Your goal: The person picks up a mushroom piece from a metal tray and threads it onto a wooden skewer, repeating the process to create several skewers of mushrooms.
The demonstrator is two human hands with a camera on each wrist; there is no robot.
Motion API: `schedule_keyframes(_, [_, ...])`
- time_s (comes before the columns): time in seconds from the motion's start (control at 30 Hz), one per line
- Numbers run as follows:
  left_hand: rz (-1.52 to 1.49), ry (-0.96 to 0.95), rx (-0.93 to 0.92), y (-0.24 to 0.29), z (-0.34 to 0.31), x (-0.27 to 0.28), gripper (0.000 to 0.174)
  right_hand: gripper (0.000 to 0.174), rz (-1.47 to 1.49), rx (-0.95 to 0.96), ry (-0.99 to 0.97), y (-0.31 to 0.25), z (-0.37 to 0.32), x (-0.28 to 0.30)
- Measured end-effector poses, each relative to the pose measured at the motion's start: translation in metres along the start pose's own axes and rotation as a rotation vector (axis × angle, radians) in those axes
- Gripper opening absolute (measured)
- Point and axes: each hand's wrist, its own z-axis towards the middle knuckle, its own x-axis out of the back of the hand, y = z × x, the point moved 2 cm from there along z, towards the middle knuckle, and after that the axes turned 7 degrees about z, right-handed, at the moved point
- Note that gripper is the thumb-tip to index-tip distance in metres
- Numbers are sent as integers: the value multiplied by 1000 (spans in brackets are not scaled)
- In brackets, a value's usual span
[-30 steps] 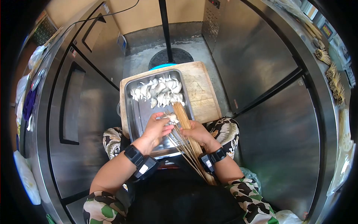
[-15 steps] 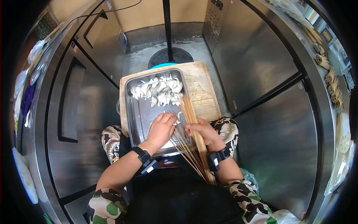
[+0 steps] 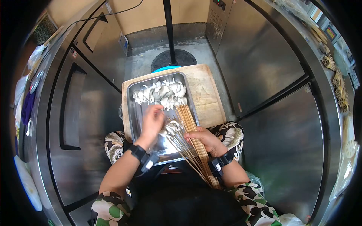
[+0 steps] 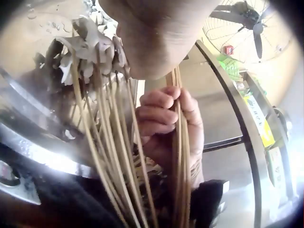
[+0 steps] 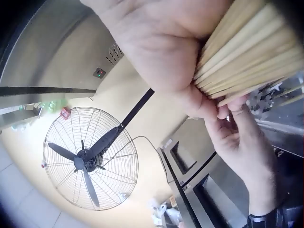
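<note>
My right hand [image 3: 203,139] grips a thick bundle of bare bamboo skewers [image 3: 190,124], which slants over the right side of a metal tray [image 3: 132,116]. Beside the bundle, several separate skewers [image 4: 114,128] carry pale, mushroom-like pieces [image 4: 92,45] at their upper ends. My left hand [image 3: 152,122], blurred in the head view, is over the tray, left of these loaded skewers and just below the heap of white pieces [image 3: 162,92]. Its fingers are bent; I cannot tell whether they pinch anything. In the right wrist view the left hand [image 5: 247,147] shows behind the bundle.
The tray sits on a wooden board [image 3: 207,94] in front of my knees. Steel cabinets [image 3: 90,113] stand close on the left, with more steel doors [image 3: 260,56] on the right. A fan [image 5: 80,161] on a black pole stands beyond the board.
My left hand was at the tips of the loaded skewers and has moved up and left towards the heap. The right hand keeps hold of the bundle, whose top has swung slightly left.
</note>
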Motion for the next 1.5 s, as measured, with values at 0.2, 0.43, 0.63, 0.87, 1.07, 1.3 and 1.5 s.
schedule_keyframes(0.2, [337,5,121,-48,34,-7,26,10,5,13,-18,-4,-1,-2])
schedule_keyframes(0.43, [475,-103,59,-61,39,-10,21,11,30,32,-37,-3,1,-1])
schedule_keyframes(0.63, [-899,-173,677,-59,25,8,15,10,26,37,-37,-5,-1,-5])
schedule_keyframes(0.87, [-1549,-422,572,-24,4,27,33,15,-24,35,-35,-1,2,0])
schedule_keyframes(1.07, [-1510,-409,680,-3,5,25,27,17,-35,32,-28,0,2,-2])
schedule_keyframes(1.3, [-1221,-248,756,-1,2,9,16,16,-73,35,-86,-3,1,-5])
schedule_keyframes(1.5, [-1156,-216,750,14,1,11,17,15,-74,44,-102,-5,0,-7])
